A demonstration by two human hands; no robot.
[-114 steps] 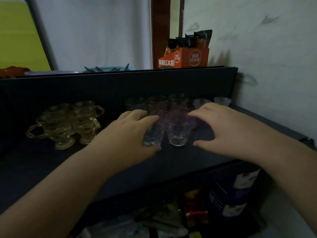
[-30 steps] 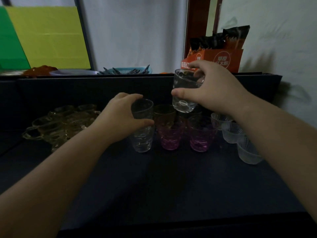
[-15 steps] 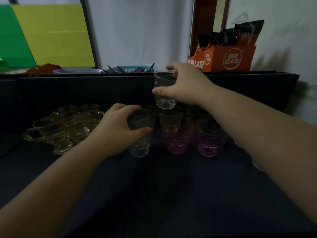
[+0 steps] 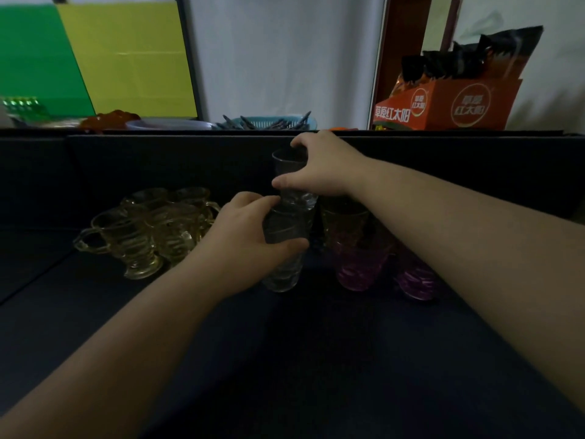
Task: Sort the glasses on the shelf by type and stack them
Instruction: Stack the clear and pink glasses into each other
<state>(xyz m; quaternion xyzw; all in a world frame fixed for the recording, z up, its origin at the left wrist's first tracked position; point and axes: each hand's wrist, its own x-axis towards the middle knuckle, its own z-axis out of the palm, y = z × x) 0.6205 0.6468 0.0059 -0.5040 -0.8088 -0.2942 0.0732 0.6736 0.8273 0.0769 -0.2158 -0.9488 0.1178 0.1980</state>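
Observation:
On the dark shelf [image 4: 285, 343] my left hand [image 4: 243, 239] grips a clear patterned glass [image 4: 283, 248] that stands upright. My right hand [image 4: 319, 167] holds a second clear glass [image 4: 289, 175] from the side, its base sunk into the mouth of the lower one. To the right stand two purple glasses [image 4: 359, 267] [image 4: 414, 280], with an amber-tinted glass [image 4: 343, 217] behind them. A cluster of yellow handled cups [image 4: 148, 229] sits at the left.
A raised dark back ledge [image 4: 190, 144] runs behind the glasses. On it are an orange snack box [image 4: 449, 106], a blue basket of utensils [image 4: 269, 123] and a plate [image 4: 167, 124]. A white wall is at the right.
My right hand has carried the clear glass leftward and down, from above the amber glass into the glass that my left hand steadies. The view has shifted closer.

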